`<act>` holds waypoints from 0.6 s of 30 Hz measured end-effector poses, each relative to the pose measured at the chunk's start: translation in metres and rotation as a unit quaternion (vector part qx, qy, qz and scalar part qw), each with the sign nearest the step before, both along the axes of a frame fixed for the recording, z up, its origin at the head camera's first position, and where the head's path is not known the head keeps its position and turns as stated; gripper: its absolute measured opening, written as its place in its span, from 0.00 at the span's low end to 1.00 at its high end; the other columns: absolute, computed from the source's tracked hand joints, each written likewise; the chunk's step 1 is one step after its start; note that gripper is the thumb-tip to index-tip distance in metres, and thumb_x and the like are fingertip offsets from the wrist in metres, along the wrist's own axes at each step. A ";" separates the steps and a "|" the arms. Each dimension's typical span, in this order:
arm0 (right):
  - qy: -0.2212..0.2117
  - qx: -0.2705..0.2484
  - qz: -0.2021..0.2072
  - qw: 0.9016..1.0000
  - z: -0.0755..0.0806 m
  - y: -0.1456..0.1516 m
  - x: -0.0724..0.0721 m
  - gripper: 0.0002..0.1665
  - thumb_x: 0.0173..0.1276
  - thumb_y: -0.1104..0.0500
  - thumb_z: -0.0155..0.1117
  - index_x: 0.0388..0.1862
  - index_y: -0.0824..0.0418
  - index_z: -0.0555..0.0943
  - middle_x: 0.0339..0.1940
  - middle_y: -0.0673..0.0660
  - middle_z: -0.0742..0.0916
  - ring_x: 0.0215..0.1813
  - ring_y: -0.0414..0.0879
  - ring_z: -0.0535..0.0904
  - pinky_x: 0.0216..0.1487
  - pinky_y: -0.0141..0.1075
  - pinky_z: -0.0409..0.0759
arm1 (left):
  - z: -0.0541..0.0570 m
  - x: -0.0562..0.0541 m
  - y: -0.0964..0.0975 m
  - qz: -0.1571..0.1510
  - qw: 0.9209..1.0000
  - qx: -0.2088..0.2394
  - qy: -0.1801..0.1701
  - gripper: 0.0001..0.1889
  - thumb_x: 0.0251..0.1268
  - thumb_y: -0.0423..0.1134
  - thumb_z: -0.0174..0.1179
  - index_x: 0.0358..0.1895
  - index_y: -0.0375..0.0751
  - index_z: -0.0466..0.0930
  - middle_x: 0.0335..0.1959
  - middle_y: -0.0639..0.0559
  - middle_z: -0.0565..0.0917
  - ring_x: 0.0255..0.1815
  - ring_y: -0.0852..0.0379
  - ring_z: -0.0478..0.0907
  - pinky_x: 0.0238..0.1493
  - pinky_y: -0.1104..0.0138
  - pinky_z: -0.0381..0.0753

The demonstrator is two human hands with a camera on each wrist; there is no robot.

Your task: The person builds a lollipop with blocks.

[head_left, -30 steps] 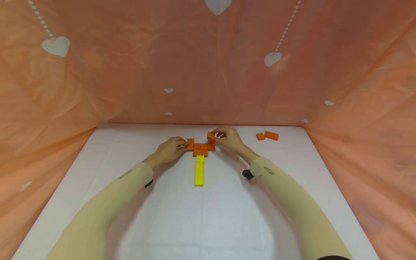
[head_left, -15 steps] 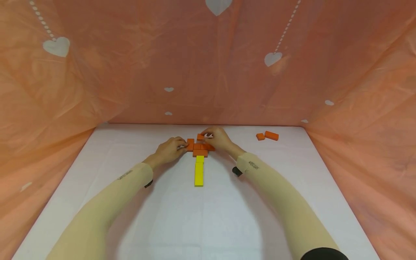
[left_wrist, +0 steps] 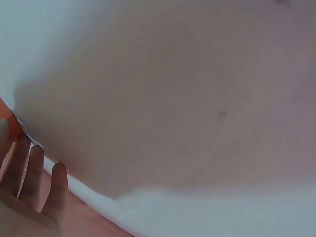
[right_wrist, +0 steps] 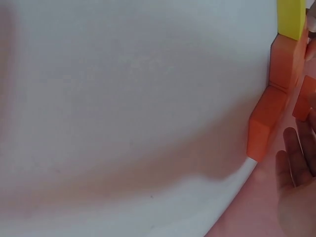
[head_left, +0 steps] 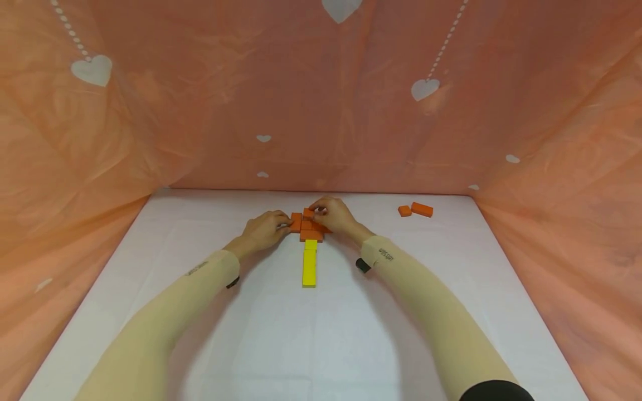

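Note:
In the head view, my right hand (head_left: 335, 214) pinches a small orange block (head_left: 308, 212) above the back of a flat group of orange blocks. The right wrist view shows this held block (right_wrist: 303, 101) raised beside the row, partly cut off by the frame edge. My left hand (head_left: 263, 229) holds the upright-set orange block (head_left: 296, 221) at the group's left side with thumb and fingertips. An orange block (head_left: 311, 236) lies crosswise in front, with a yellow strip (head_left: 309, 267) of two blocks running toward me. My right fingers partly hide the group's right side.
Two loose orange blocks, a short one (head_left: 404, 211) and a longer one (head_left: 422, 209), lie at the back right of the white table (head_left: 281, 345). A pink curtain (head_left: 321, 111) with white hearts rises behind the table and along both sides.
My right hand has carried the small orange block leftward from the group's right side, then lowered it toward the middle. My left hand has stayed at the left block.

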State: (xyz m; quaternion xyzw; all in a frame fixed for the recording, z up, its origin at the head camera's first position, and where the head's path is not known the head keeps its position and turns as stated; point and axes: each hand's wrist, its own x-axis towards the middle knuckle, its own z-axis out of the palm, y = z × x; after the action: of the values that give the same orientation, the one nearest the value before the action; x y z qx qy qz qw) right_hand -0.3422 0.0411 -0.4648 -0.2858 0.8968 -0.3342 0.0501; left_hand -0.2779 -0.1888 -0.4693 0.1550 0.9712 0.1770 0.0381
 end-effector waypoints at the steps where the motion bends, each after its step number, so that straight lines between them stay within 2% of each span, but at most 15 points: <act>1: 0.001 0.001 0.000 1.000 -0.001 0.000 0.000 0.16 0.75 0.61 0.68 0.59 0.62 0.87 0.59 0.59 0.86 0.57 0.54 0.83 0.59 0.42 0.84 | 0.000 0.000 0.000 0.002 1.000 0.000 -0.002 0.19 0.80 0.46 0.59 0.66 0.44 0.83 0.68 0.47 0.80 0.69 0.44 0.75 0.61 0.38 0.78; 18: -0.034 0.026 -0.022 0.999 -0.001 -0.004 -0.005 0.16 0.75 0.62 0.66 0.58 0.63 0.87 0.59 0.60 0.86 0.60 0.53 0.83 0.63 0.43 0.83 | -0.001 -0.003 0.002 0.004 1.000 -0.001 0.006 0.19 0.79 0.47 0.60 0.65 0.44 0.84 0.65 0.47 0.81 0.66 0.44 0.77 0.59 0.40 0.80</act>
State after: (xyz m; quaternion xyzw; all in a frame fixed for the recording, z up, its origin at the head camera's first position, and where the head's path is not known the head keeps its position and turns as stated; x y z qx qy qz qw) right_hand -0.3467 0.0368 -0.4656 -0.2528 0.9089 -0.3217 0.0804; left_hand -0.2813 -0.1867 -0.4705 0.1522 0.9722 0.1752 0.0318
